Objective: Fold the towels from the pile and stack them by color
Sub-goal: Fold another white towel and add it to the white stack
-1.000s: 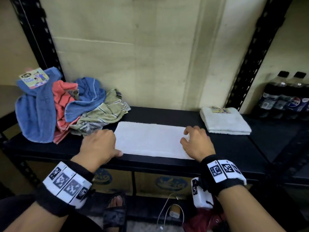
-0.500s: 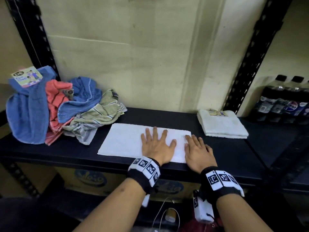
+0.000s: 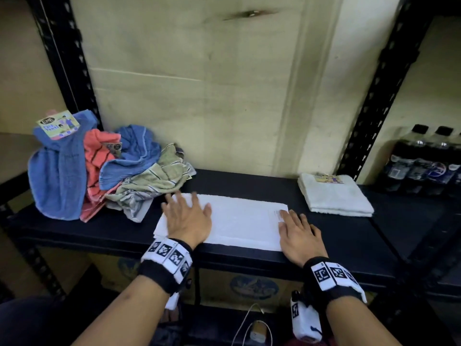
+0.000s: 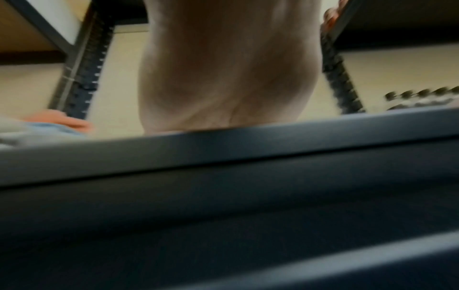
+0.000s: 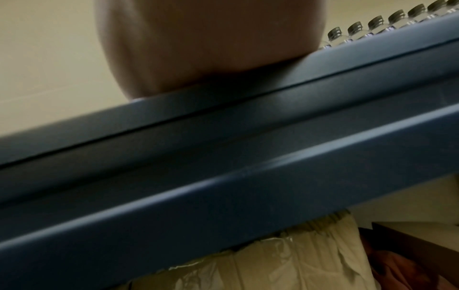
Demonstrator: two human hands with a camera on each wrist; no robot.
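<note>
Right now my left hand (image 3: 187, 216) lies flat, fingers spread, on the left end of the white towel (image 3: 239, 223), and my right hand (image 3: 300, 233) lies flat at the towel's right edge, fingertips on the cloth, palm mostly on the shelf (image 3: 344, 236). Neither hand grasps anything; both just press. The towel lies as a long strip along the shelf front, between the pile (image 3: 99, 171) at left and the folded white stack (image 3: 334, 196) at right. I judge this as smoothing before the next fold.

The wrist views show only the heels of the palms over the shelf lip, so fingers can't be checked there.

Risks, as I see them:
- The towel's near edge sits right at the shelf front. A sweep toward me could drag it over the lip, esp. w/ smooth metal under it.
- The left fingers are just beside the green striped towel (image 3: 154, 181) spilling from the pile. Pushing further left could snag it or bunch the strip's end under it.
- The right hand pins only a thin margin; if the left pulls hard, that end may slip and skew, so the next fold comes out crooked vs. the stack.
- The pile leans on the upright (image 3: 74, 71); a bump could tip the blue towel (image 3: 57, 178) off the side.
</note>
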